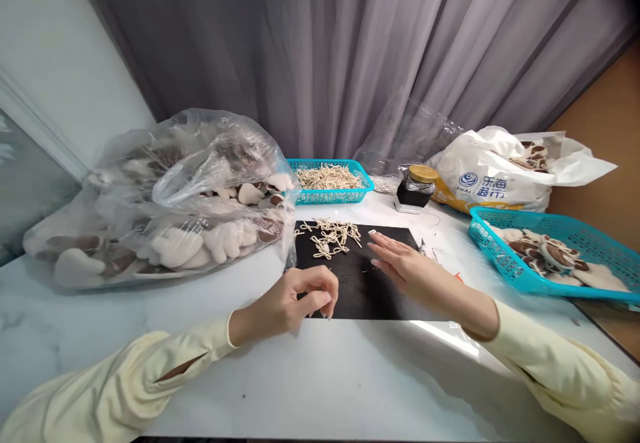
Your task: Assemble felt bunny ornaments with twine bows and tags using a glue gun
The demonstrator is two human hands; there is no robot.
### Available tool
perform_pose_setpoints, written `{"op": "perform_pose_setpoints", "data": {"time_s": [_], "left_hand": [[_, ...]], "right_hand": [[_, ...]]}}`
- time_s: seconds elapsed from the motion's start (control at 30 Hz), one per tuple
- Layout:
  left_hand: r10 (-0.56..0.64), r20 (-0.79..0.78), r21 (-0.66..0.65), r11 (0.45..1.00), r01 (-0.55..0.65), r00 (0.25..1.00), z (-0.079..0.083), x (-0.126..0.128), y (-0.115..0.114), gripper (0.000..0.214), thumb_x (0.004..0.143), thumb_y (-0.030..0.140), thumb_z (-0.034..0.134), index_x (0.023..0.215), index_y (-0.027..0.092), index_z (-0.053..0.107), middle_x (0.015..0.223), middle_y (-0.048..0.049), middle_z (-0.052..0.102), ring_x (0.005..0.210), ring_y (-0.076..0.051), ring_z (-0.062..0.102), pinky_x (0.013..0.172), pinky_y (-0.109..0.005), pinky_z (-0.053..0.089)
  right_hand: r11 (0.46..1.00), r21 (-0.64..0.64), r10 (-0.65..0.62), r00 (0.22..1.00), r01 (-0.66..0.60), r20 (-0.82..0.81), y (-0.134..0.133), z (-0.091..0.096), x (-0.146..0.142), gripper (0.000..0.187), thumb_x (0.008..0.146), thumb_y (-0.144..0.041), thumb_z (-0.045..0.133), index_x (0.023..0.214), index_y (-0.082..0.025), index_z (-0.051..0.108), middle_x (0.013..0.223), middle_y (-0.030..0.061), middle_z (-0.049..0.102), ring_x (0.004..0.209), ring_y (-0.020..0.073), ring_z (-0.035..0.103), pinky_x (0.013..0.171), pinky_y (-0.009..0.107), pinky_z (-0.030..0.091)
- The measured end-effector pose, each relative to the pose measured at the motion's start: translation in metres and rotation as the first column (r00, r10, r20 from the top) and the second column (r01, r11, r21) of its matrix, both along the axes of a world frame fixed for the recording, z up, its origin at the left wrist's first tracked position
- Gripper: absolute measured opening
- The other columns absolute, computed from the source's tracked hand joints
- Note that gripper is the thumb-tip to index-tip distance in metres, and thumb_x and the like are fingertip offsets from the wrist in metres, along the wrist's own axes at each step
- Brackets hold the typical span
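Note:
My left hand (303,298) is at the near left edge of a black mat (355,296), its fingers curled in with thumb against them. Whatever they might hold is too small or hidden to make out. Over the mat's right side my right hand (403,264) is stretched flat, fingers extended toward the left, gripping nothing that I can see. Just beyond its fingertips lies a loose pile of cream cord bows (333,235) on the mat's far part. A small tool (427,251) is partly hidden behind my right hand.
A clear plastic bag (200,163) of cream and brown plush pieces fills the left. Behind the mat stands a blue basket (330,196) of cord pieces. At the right are a gold-lidded jar (417,190), a white bag (493,170) and another blue basket (520,283) with plush pieces.

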State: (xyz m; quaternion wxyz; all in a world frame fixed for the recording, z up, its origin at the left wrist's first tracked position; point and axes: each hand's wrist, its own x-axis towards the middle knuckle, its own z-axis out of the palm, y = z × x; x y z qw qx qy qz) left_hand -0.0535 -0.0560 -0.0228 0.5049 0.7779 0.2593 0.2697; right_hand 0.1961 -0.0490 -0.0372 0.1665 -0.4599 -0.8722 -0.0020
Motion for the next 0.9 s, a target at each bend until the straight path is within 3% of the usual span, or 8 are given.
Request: {"op": "perform_pose_setpoints", "data": {"time_s": [0.1, 0.23, 0.4, 0.67, 0.9], "left_hand": [[0.019, 0.016, -0.141, 0.99, -0.017, 1.0, 0.003, 0.001, -0.005, 0.009, 0.086, 0.021, 0.046, 0.085, 0.017, 0.054, 0.064, 0.0031, 0.056, 0.061, -0.009, 0.051, 0.057, -0.021, 0.037], [0.0, -0.047, -0.205, 0.979, -0.01, 0.999, 0.011, 0.004, -0.011, 0.014, 0.088, 0.028, 0.049, 0.083, 0.016, 0.054, 0.062, 0.0025, 0.058, 0.06, -0.009, 0.052, 0.057, -0.022, 0.037], [-0.042, -0.092, -0.186, 0.982, 0.024, 0.995, 0.016, 0.006, -0.012, 0.016, 0.088, 0.028, 0.049, 0.081, 0.015, 0.055, 0.06, 0.0021, 0.057, 0.057, -0.009, 0.049, 0.057, -0.022, 0.036], [-0.106, -0.155, -0.213, 0.975, 0.072, 0.982, 0.016, 0.005, -0.014, 0.018, 0.087, 0.029, 0.049, 0.077, 0.015, 0.054, 0.057, 0.0038, 0.054, 0.055, -0.009, 0.048, 0.056, -0.022, 0.037], [-0.092, -0.194, -0.16, 0.985, 0.061, 0.977, 0.017, 0.008, -0.014, 0.018, 0.086, 0.029, 0.049, 0.076, 0.015, 0.056, 0.056, 0.0039, 0.054, 0.053, -0.008, 0.048, 0.055, -0.021, 0.036]], "right_hand": [[0.994, -0.022, 0.098, 0.948, -0.109, -0.302, -0.028, 0.022, -0.018, 0.024, 0.092, -0.019, 0.041, 0.1, -0.016, 0.063, 0.104, 0.0106, 0.067, 0.093, 0.019, 0.064, 0.079, 0.031, 0.052], [0.975, -0.102, 0.118, 0.849, -0.198, -0.515, -0.054, 0.032, -0.037, 0.012, 0.085, -0.011, 0.051, 0.082, -0.016, 0.061, 0.075, 0.0031, 0.065, 0.066, 0.0113, 0.06, 0.059, 0.021, 0.047], [0.896, -0.312, 0.081, 0.809, -0.315, -0.583, -0.052, 0.026, -0.042, 0.015, 0.084, -0.006, 0.047, 0.084, -0.015, 0.059, 0.072, 0.002, 0.063, 0.058, 0.0083, 0.055, 0.051, 0.017, 0.044], [0.789, -0.443, 0.066, 0.775, -0.427, -0.629, -0.05, 0.027, -0.039, 0.019, 0.087, -0.006, 0.038, 0.085, -0.012, 0.056, 0.069, 0.0034, 0.059, 0.056, 0.0085, 0.056, 0.052, 0.018, 0.048], [0.761, -0.498, 0.018, 0.781, -0.416, -0.625, -0.048, 0.027, -0.038, 0.017, 0.086, -0.008, 0.04, 0.081, -0.013, 0.056, 0.067, 0.0025, 0.059, 0.053, 0.0087, 0.056, 0.05, 0.018, 0.047]]}}
